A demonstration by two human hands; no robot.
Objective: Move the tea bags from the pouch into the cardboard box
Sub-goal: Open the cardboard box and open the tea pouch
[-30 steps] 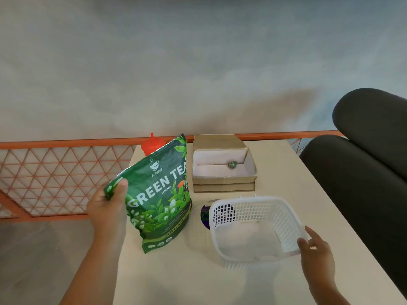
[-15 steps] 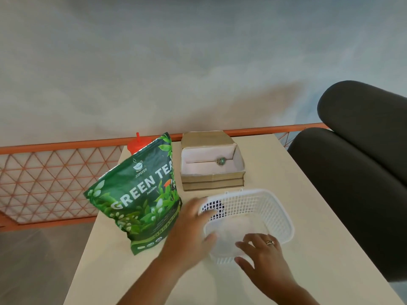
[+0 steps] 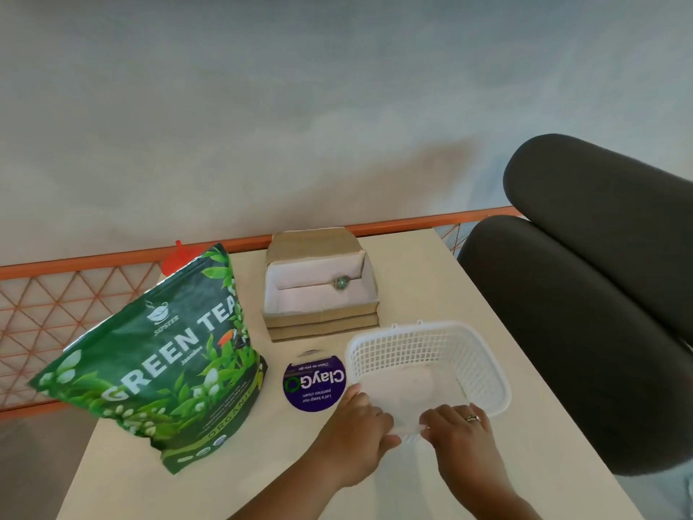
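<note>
Both hands are occupied: the left hand (image 3: 356, 425) is wrapped round the near-left corner of the basket (image 3: 423, 350) and the right hand (image 3: 461, 429) is curled over its near rim, so nothing of the task is held. The pouch (image 3: 161, 369) is stood on the table (image 3: 420, 279) left of the basket, upright and leaning, its top edge slanted up toward the far side, and is judged nearer the left hand; no tea bags are seen outside it. The box (image 3: 322, 324) is set open just beyond the basket's far-left corner, so a short carry from the pouch is expected.
</note>
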